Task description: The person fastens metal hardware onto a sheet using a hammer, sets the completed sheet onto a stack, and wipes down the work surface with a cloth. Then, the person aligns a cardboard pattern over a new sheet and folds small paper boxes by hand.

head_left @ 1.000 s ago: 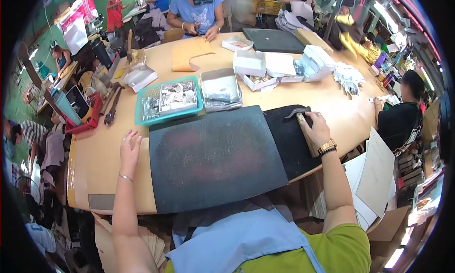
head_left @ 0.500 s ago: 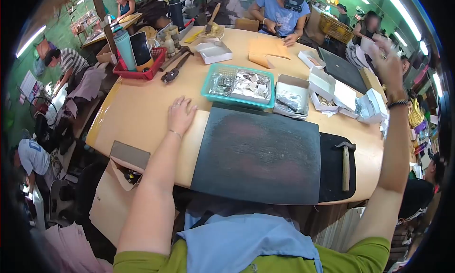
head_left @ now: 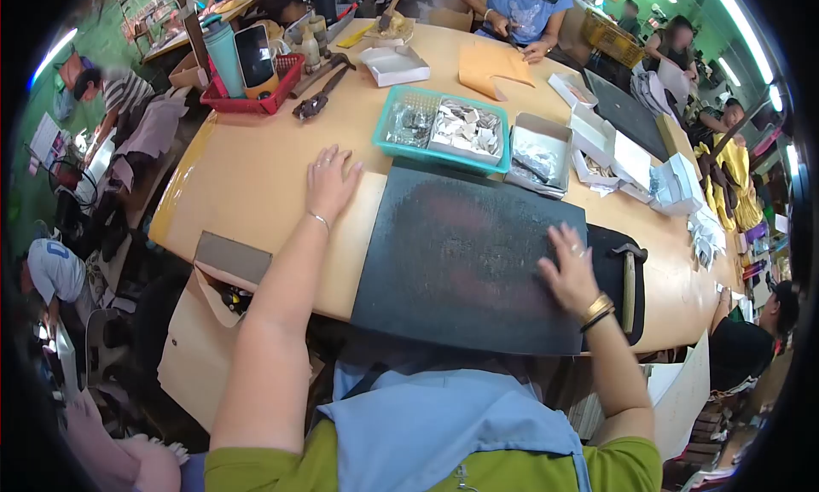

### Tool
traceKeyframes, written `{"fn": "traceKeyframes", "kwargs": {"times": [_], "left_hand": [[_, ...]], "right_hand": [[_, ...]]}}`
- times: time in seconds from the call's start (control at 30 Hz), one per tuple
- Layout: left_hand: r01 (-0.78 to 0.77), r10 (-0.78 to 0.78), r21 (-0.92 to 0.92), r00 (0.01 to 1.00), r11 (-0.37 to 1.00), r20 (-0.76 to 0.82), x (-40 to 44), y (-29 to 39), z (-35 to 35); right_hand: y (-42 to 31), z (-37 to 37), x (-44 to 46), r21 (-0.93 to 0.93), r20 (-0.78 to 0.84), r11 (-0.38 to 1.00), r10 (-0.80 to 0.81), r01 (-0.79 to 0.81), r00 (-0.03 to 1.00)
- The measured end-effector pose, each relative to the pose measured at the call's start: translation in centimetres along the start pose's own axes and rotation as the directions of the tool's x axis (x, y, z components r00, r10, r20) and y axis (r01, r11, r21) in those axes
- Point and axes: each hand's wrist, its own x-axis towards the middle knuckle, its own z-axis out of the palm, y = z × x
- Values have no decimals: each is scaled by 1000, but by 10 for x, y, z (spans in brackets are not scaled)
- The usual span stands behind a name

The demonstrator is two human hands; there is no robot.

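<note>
My left hand (head_left: 331,183) lies flat on the wooden table (head_left: 256,172), fingers apart, just left of a dark rectangular board (head_left: 461,262). Over the right part of that board is my right hand (head_left: 570,270), its fingers spread and nothing in them; whether it touches the surface I cannot tell. A hammer (head_left: 630,291) with a wooden handle rests on a black pad (head_left: 610,246) right of the board. Behind the board stands a teal basket (head_left: 439,163) with small metal pieces and a box of pale pieces.
Open white boxes (head_left: 542,151) with small parts stand right of the basket. A red tray (head_left: 256,99) holds a phone and a tumbler. Pliers (head_left: 320,99) lie near it. Across the table a person (head_left: 516,18) handles an orange sheet (head_left: 490,67). A cardboard box (head_left: 232,257) sits at the left edge.
My right hand has come down from its raised position at the right to the dark board. My left hand stays on the table. The view has tilted slightly downward.
</note>
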Motion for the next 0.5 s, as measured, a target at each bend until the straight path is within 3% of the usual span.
{"fn": "traceKeyframes", "kwargs": {"times": [0.03,0.1,0.17,0.27,0.5], "left_hand": [[-4,4,8,1000,1000,8,1,0,0],[-17,15,44,999,999,29,0,0,-2],[-38,32,107,998,994,55,0,3,-5],[-35,6,212,991,977,136,0,11,-6],[-214,147,208,943,954,298,21,29,17]], "right_hand": [[-4,17,-12,-93,-91,995,-48,40,995],[8,17,-15,119,-103,993,-5,17,995],[6,19,-15,82,-141,996,-5,17,990],[6,19,-13,88,-141,996,-3,15,990],[5,18,-12,88,-144,996,-4,17,990]]}}
